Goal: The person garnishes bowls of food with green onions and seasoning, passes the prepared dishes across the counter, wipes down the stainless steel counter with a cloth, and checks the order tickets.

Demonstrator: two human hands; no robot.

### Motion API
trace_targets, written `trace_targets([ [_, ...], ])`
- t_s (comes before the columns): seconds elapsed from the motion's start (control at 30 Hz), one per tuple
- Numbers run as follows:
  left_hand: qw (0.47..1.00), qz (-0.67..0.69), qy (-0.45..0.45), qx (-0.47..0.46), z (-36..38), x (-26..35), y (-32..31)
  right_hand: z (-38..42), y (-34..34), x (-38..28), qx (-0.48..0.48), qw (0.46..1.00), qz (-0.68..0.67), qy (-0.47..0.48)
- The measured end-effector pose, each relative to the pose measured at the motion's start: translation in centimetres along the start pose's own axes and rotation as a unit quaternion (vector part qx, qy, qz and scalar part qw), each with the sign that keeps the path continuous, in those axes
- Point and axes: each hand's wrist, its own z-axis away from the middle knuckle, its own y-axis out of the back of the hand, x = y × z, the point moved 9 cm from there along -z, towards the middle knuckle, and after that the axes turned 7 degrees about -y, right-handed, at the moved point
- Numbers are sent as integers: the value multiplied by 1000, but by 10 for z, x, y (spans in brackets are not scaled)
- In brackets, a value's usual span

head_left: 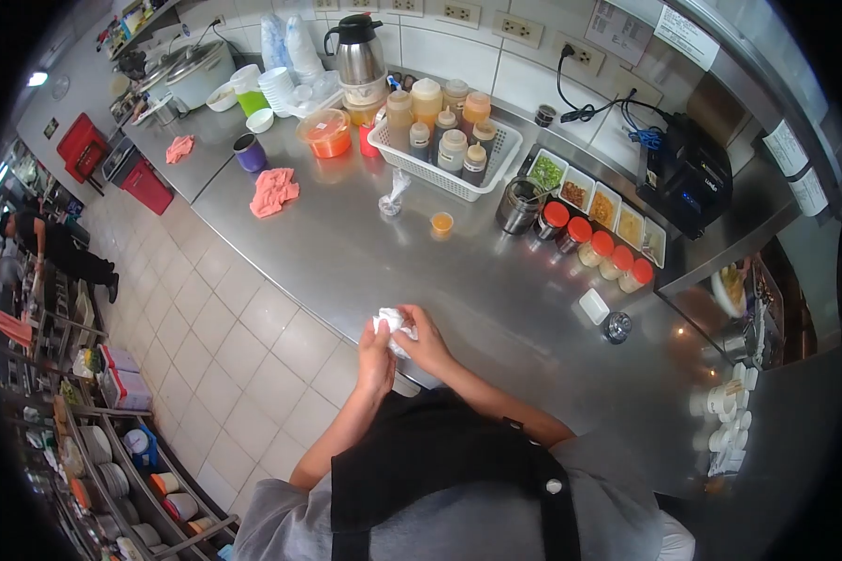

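Over steel counter (346, 252), both hands (376, 360) (428, 341) clutch crumpled white wrap (395, 323).

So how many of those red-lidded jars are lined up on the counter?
5. The red-lidded jars stand in a slanting row on the steel counter, just in front of the tray of condiment tubs, running from beside the metal pot toward the right. Others may be hidden.

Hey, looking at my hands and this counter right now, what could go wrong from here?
1. Both hands, left hand and right hand, work a small white plastic bag right at the steel counter edge; anything that slips out may land on the tiled floor.
2. The small open sauce cup sits alone mid-counter; a careless reach might tip it.
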Motion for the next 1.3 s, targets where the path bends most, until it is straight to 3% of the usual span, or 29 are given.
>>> trace_targets([
  [0.17,996,-86,-26,9,-3,7,12,0,-2,10,-3,999,33,-10],
  [0.23,968,-230,-80,57,-10,32,25,-2,6,3,12,999,40,-7],
  [0.27,968,-230,-82,54,-17,41,25,-1,14,-8,16,998,54,4],
  [0.33,871,-397,-283,70,-22,94,14,-3,25,-12,24,997,68,16],
  [0.37,871,-395,-284,67,-30,95,23,-5,29,0,29,997,71,-3],
  [0.4,735,-609,-298,-4,-42,86,14,-8,32,13,35,996,73,-22],
  [0.43,548,-780,-293,-75,-54,67,7,-9,32,23,40,996,73,-20],
  [0.47,547,-778,-299,-80,-56,62,17,-9,33,34,47,996,80,-13],
  [0.53,563,-788,-154,-195,-64,15,41,-4,44,39,83,993,86,3],
  [0.6,583,-770,-172,-191,-52,25,25,-1,49,40,49,996,69,-11],
  [0.67,609,-744,-239,-138,-41,39,16,2,71,37,79,994,68,-20],
  [0.7,607,-739,-247,-157,-36,35,15,5,78,38,75,994,67,-30],
  [0.77,621,-721,-303,-50,-26,51,28,8,101,36,98,992,76,-37],
  [0.83,697,-626,-349,12,-12,62,43,5,125,31,110,989,89,-37],
  [0.9,735,-572,-349,104,-3,63,76,1,149,29,123,988,87,-39],
  [0.97,664,-638,-355,162,5,51,122,-1,173,22,147,984,85,-45],
  [1.03,701,-654,-240,154,7,12,193,0,196,13,191,977,92,-35],
  [1.1,717,-697,28,20,17,-72,312,0,210,13,195,976,91,-18],
  [1.17,797,-552,-54,-240,113,-75,314,5,218,9,196,977,83,6],
  [1.2,805,-521,8,-285,146,-81,320,8,221,2,192,978,74,20],
  [1.3,752,-592,243,-159,192,-125,359,16,227,22,177,982,64,2],
])
